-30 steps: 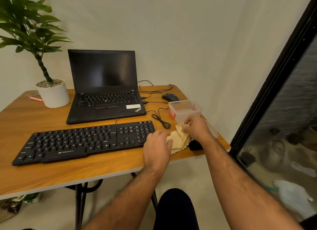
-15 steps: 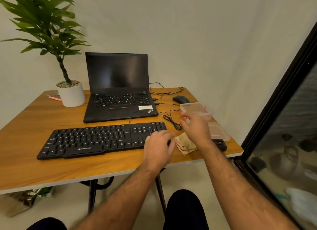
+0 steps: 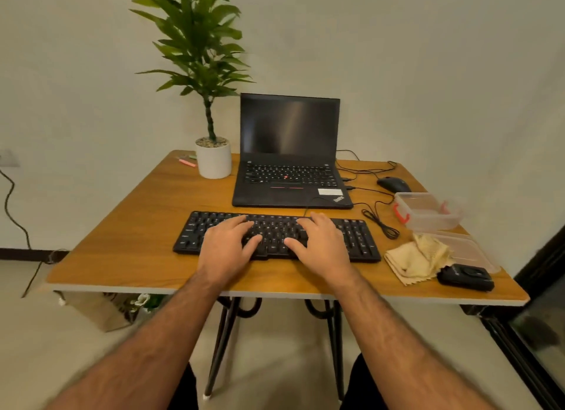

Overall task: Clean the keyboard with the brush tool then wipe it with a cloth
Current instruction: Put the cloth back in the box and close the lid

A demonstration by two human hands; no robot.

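Observation:
A black keyboard (image 3: pixel 354 235) lies across the middle of the wooden table (image 3: pixel 146 226). My left hand (image 3: pixel 227 246) and my right hand (image 3: pixel 321 244) both rest flat on its keys with fingers spread, holding nothing. A crumpled yellow cloth (image 3: pixel 417 258) lies on the table to the right of the keyboard, apart from both hands. A small black object (image 3: pixel 466 276) sits by the cloth at the table's front right edge; I cannot tell whether it is the brush tool.
An open black laptop (image 3: pixel 289 152) stands behind the keyboard, a potted plant (image 3: pixel 212 159) to its left. A black mouse (image 3: pixel 393 184), loose cables (image 3: pixel 380 221), a clear plastic box (image 3: pixel 426 211) and its lid (image 3: pixel 472 250) occupy the right side. A dark door frame (image 3: pixel 538 269) stands at right.
Both hands left the cloth at the table's right end and moved left onto the keyboard. The view swung left, centring the keyboard. The cloth now lies loose on the table.

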